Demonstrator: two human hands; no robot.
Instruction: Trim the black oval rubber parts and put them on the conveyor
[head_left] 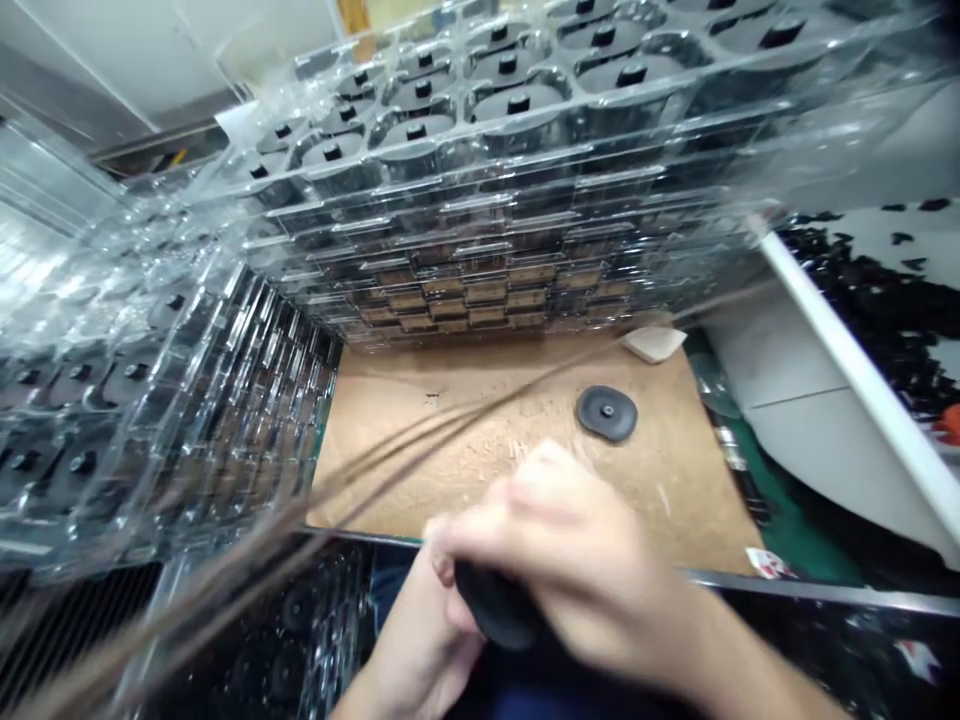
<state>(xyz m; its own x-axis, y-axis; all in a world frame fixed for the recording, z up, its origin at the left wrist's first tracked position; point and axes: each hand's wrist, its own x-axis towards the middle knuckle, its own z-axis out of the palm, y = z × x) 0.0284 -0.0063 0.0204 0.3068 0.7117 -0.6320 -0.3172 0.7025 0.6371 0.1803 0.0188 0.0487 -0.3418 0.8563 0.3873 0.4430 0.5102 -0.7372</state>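
My left hand (431,630) and my right hand (574,560) come together at the near edge of the work surface. Between them is a black rounded disc-like part (499,605), partly covered by my fingers. Both hands are closed around it; the right one lies over the top and is smeared by motion. A similar dark grey disc-like part (607,413) with a small round centre lies on the brown board (405,440), beyond my right hand.
Stacked clear plastic trays (465,190) holding dark parts stand at the back, with more trays (150,380) at the left. A pale wedge-shaped piece (655,343) lies on the board. Small black pieces (885,300) fill a white bin at right. Blurred brown strands (420,430) cross the view.
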